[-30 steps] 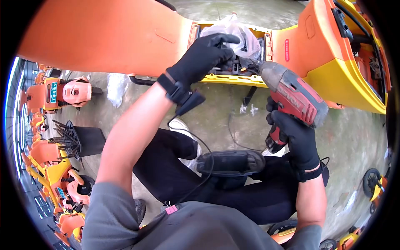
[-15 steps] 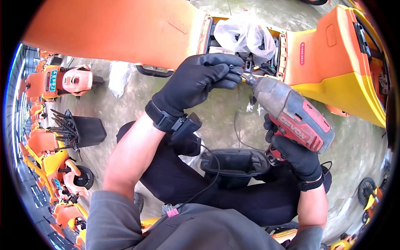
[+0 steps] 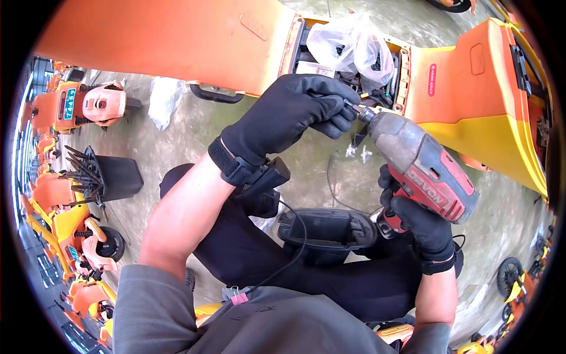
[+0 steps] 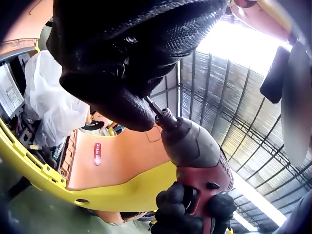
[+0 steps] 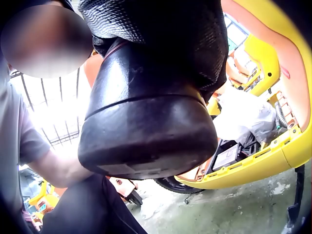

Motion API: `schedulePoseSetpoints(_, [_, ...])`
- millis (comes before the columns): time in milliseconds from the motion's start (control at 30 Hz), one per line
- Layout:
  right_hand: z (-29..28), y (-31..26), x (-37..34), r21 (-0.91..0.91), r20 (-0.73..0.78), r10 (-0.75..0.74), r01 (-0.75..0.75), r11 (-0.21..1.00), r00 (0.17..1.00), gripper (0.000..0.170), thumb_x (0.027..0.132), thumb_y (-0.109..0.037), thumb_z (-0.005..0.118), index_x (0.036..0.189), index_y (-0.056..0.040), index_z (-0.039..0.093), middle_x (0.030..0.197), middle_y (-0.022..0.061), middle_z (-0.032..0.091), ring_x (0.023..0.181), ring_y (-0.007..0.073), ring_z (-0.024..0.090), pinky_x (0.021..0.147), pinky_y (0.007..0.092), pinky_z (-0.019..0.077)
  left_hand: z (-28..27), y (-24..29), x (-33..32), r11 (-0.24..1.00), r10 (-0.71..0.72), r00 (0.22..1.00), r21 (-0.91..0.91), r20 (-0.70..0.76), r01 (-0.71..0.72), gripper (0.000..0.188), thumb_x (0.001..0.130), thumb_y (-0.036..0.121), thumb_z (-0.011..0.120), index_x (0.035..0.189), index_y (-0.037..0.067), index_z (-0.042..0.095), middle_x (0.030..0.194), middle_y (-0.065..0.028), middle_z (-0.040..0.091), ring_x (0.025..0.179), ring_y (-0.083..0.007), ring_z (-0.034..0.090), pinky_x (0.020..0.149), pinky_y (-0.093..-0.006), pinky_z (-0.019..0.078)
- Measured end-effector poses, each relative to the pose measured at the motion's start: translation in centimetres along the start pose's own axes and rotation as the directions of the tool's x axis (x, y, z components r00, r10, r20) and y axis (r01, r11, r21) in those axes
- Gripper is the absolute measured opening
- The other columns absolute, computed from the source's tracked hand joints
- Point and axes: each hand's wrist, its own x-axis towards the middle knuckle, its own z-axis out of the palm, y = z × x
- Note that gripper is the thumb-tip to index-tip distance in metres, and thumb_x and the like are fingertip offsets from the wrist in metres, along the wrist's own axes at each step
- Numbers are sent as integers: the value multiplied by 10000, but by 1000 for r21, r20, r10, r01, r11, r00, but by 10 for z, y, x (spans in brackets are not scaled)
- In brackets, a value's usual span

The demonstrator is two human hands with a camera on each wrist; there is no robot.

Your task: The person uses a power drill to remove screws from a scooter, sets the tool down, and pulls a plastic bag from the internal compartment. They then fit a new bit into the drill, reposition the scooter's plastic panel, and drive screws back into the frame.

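My gloved right hand (image 3: pixel 421 221) grips a red and grey cordless impact driver (image 3: pixel 424 168) by its handle, nose pointing up and left. Its battery base (image 5: pixel 146 131) fills the middle of the right wrist view. A short metal bit (image 4: pixel 155 107) sticks out of the chuck. With bent fingers, my gloved left hand (image 3: pixel 295 112) pinches a small dark screw right at the bit's tip; the fingers mostly hide it. Beyond the hands, a clear plastic bag (image 3: pixel 348 44) with small dark pieces sits in the open compartment of an orange and yellow scooter (image 3: pixel 448 97).
A black open bin (image 3: pixel 327 230) stands between the legs. Another black bin (image 3: pixel 121 177) of dark rods is on the floor at left. More scooters (image 3: pixel 71 221) line the left side. A cable (image 3: pixel 303 230) runs from the left wrist.
My left hand has come back from the scooter's compartment and met the bit's tip. The driver stays in my right hand, its nose now at the left fingertips. The view has shifted slightly.
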Motion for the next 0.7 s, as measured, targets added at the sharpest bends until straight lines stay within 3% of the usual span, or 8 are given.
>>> schedulePoseSetpoints(233, [-6, 3, -1, -23, 0, -18, 18, 1000, 1000, 534, 762, -163, 723, 1226, 9, 520, 1033, 79, 599, 822, 146, 592, 682, 267, 476, -1, 1, 1, 1000, 22, 999, -3, 23, -22, 268, 945, 129, 531, 1131, -54, 594, 926, -86, 649, 789, -123, 617, 714, -251, 517])
schedulePoseSetpoints(433, [-14, 7, -7, -297, -39, -21, 8, 955, 999, 473, 763, -140, 696, 1191, -13, 542, 1023, 59, 602, 824, 132, 583, 679, 253, 470, -2, 3, 1, 1000, 2, 999, -25, 44, -1, 259, 941, 130, 542, 1111, -58, 596, 897, -87, 645, 766, -119, 614, 693, -244, 512])
schedulePoseSetpoints(500, [-16, 9, -9, -500, -83, -103, 48, 865, 991, 438, 757, -143, 702, 1158, -27, 569, 988, 37, 615, 800, 114, 581, 665, 249, 467, -1, 3, 0, 1000, -5, 999, -19, 45, 6, 254, 940, 126, 543, 1105, -60, 595, 889, -90, 646, 757, -119, 616, 686, -243, 513])
schedulePoseSetpoints(533, [-18, 8, -10, -499, -82, -102, 48, 865, 991, 438, 757, -143, 702, 1158, -27, 569, 988, 37, 615, 800, 114, 581, 665, 249, 467, -1, 3, 0, 998, -20, 999, -56, 45, 22, 248, 937, 123, 546, 1095, -61, 594, 882, -90, 646, 743, -118, 616, 672, -242, 513])
schedulePoseSetpoints(600, [-20, 4, -12, -713, -60, -141, 57, 699, 988, 364, 745, -153, 715, 1084, -62, 622, 947, 35, 649, 787, 135, 619, 677, 266, 491, -1, 1, 0, 995, -35, 998, -94, 46, 39, 241, 935, 120, 548, 1085, -63, 594, 874, -91, 647, 728, -117, 616, 659, -240, 514])
schedulePoseSetpoints(633, [-22, 4, -11, -713, -59, -141, 57, 699, 988, 364, 745, -153, 715, 1084, -62, 622, 947, 35, 649, 787, 135, 619, 677, 266, 491, -1, 1, 0, 995, -54, 997, -84, 46, 58, 236, 934, 120, 550, 1078, -62, 594, 873, -89, 648, 717, -115, 615, 646, -235, 511])
schedulePoseSetpoints(700, [-25, 6, -9, -889, 223, -473, 377, 259, 852, 316, 730, -185, 742, 1025, -105, 660, 942, 53, 672, 806, 189, 656, 717, 305, 516, 0, 1, 0, 994, -73, 996, -73, 47, 76, 232, 933, 119, 551, 1071, -62, 594, 871, -88, 648, 706, -112, 613, 634, -231, 509])
